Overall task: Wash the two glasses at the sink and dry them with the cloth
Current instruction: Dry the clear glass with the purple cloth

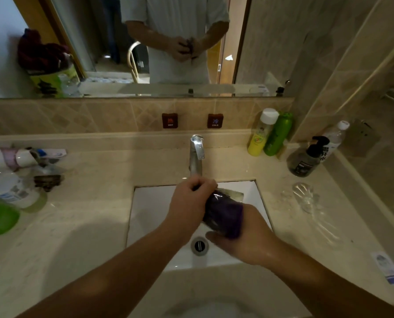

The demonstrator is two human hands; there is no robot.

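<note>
— Beige marble counter (95,216), white sink (150,212) under the faucet (197,154), a mirror above. Where are you with the glasses?

— One glass (216,210) is over the basin in both my hands. My right hand (248,239) cups it from below, fingers curled round its base. My left hand (191,200) is closed over the rim end, working the purple cloth (228,216) stuffed inside.

— And the second one?

— That other glass (306,196) lies on its side on the counter, right of the sink, near the dark pump bottle (306,159). Nobody's touching it.

— Washed already?

— I can't tell; it's clear and too dim to show drops. No water is visibly running. I'd judge I'm drying the first, so about halfway, with the second still needing the cloth at least.
</note>
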